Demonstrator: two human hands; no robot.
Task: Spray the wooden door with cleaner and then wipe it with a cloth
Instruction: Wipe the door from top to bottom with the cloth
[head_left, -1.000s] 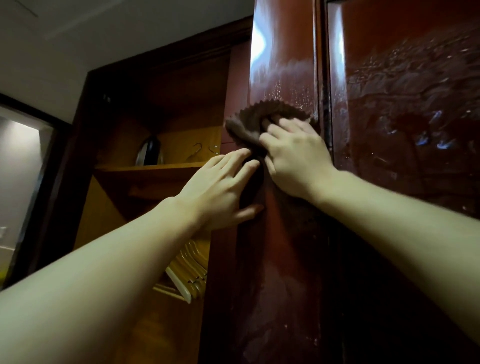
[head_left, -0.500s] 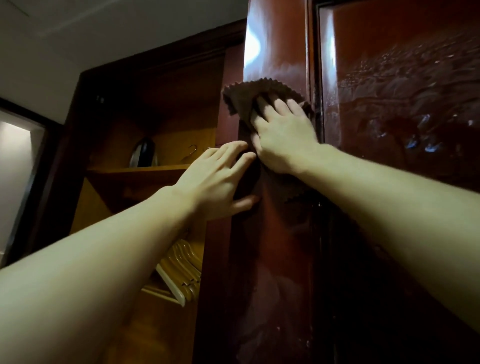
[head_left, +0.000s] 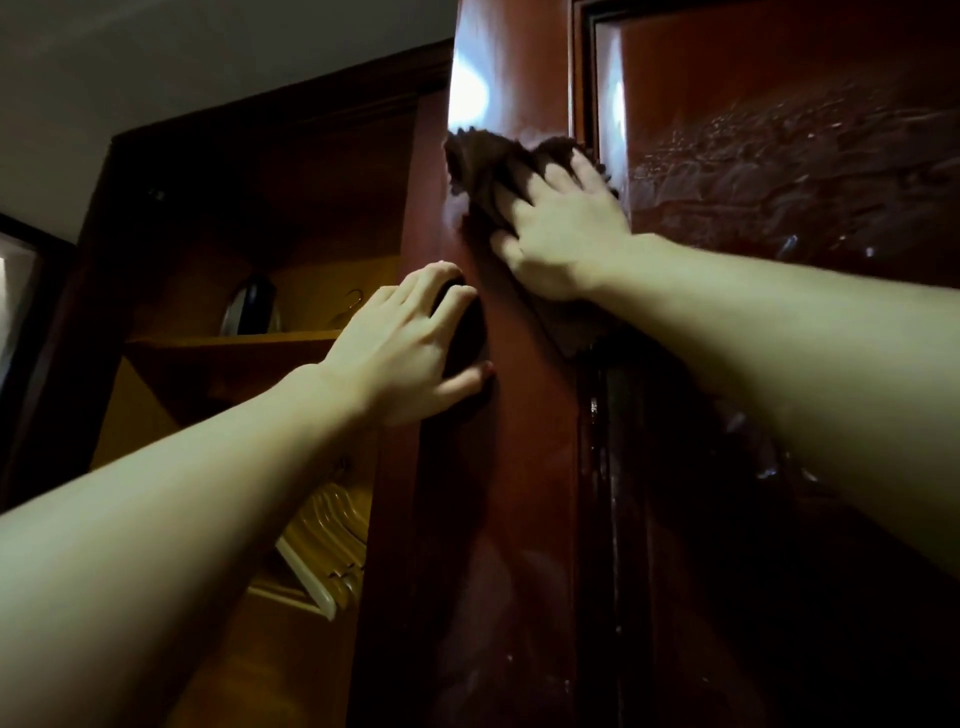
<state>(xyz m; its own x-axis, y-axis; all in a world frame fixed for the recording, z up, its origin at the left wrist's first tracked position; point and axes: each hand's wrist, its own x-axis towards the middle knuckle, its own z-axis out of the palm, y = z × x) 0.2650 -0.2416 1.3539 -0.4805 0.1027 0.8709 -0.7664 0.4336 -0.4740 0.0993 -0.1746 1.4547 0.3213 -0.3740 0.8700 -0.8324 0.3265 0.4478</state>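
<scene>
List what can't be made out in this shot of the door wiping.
- Head view: the spray bottle is nowhere in frame.
- Door: top and bottom cut off by the frame edges.
- Cloth: lower part hidden under the right hand.
- Left hand: fingertips curl behind the door's edge.
- Dark object on the shelf: too dim to identify.

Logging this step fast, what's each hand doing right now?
Left hand: open, gripping the edge of the wooden door, holding nothing loose.
Right hand: open, fingers spread, pressing the brown cloth flat against the door.
</scene>
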